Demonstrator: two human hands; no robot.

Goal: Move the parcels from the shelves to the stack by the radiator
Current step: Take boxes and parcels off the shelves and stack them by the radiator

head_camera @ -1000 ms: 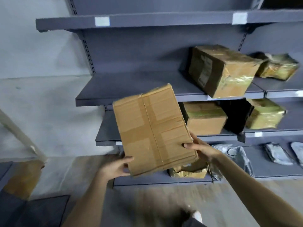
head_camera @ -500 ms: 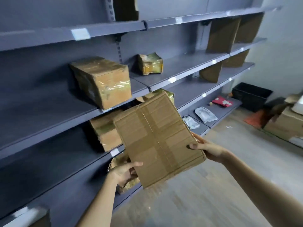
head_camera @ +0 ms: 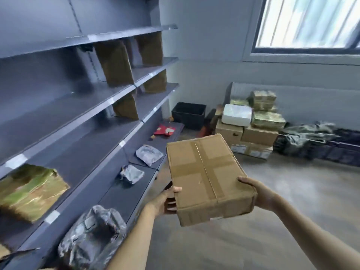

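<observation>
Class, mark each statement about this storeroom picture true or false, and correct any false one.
1. Both hands hold the cardboard box. True: the left hand and the right hand grip opposite sides.
2. The box is open. False: tape seals its top.
3. A white parcel lies on the stack beneath the window. True.
4. The black crate sits on the top shelf. False: it stands on the floor by the corner.
5. The red packet lies on the lowest shelf. True.
</observation>
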